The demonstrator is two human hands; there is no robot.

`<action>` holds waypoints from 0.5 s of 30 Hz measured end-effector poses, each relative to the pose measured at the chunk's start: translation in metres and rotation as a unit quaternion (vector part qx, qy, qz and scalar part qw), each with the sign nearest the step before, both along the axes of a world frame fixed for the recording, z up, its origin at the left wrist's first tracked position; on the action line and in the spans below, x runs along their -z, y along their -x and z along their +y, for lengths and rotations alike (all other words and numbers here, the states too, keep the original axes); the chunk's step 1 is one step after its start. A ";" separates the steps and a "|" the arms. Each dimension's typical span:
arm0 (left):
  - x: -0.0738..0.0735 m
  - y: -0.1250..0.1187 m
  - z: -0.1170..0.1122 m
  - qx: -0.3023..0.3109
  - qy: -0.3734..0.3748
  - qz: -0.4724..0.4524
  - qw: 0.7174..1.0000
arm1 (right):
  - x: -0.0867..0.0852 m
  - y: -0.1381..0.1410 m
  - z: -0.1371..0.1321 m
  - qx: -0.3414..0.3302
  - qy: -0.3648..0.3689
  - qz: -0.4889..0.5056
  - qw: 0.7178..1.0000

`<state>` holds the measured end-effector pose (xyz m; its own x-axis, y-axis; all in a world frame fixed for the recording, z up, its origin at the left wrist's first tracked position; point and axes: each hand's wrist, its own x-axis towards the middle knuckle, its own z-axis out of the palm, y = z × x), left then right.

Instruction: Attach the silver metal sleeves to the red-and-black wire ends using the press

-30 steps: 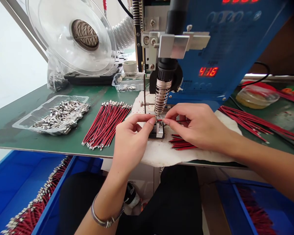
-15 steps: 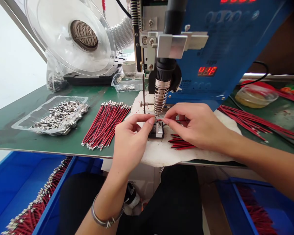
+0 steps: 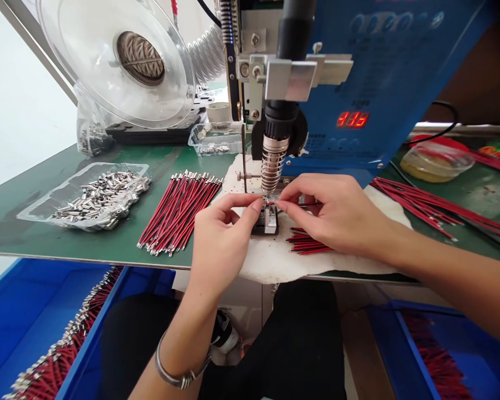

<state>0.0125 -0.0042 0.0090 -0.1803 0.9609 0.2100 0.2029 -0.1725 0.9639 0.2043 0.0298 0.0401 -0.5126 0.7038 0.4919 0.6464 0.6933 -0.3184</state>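
Note:
My right hand [image 3: 333,214] pinches a red and black wire [image 3: 304,205] between thumb and forefinger, with its end at the soldering tip. From the other side my left hand [image 3: 227,230] is closed in a pinch at the same spot. What its fingertips hold is too small and covered to make out. Directly above the fingertips is the soldering iron head [image 3: 275,158], wrapped in a spring. Under them sits a small metal fixture [image 3: 270,219]. Several short wires [image 3: 306,242] lie beneath my right hand on a white cloth [image 3: 270,261].
A bundle of wires with metal ends [image 3: 179,214] and a clear tray of metal connectors [image 3: 102,197] lie to the left. The blue machine [image 3: 337,150] rises behind my hands. More wires [image 3: 425,208] are at right. Blue bins [image 3: 29,311] stand below the table edge.
Both hands stay at the soldering tip in nearly the same pose. The red digits on the machine's display read differently, and the view has shifted very slightly.

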 end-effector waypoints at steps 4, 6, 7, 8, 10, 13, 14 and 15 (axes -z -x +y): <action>-0.002 0.000 0.000 -0.002 0.005 0.006 1.000 | -0.002 0.001 0.000 -0.006 -0.002 0.001 1.000; -0.003 -0.001 0.000 -0.001 0.006 0.005 1.000 | -0.003 0.001 0.000 -0.006 -0.002 0.000 1.000; -0.003 -0.001 0.000 0.000 0.006 0.004 1.000 | -0.003 0.001 0.000 -0.004 -0.002 -0.001 1.000; -0.004 -0.001 0.000 0.001 0.006 0.003 1.000 | -0.004 0.001 0.000 -0.004 -0.002 -0.001 1.000; -0.004 -0.001 0.000 0.000 0.007 0.002 1.000 | -0.004 0.001 0.000 -0.001 -0.003 -0.002 1.000; -0.004 0.000 0.000 0.000 0.007 0.000 1.000 | -0.004 0.001 0.000 -0.001 -0.005 -0.003 1.000; -0.003 0.000 0.000 0.001 0.008 0.000 1.000 | -0.003 0.001 0.000 -0.001 -0.005 -0.002 1.000; -0.003 0.000 0.000 0.002 0.008 0.000 1.000 | -0.003 0.001 0.000 -0.001 -0.003 -0.003 1.000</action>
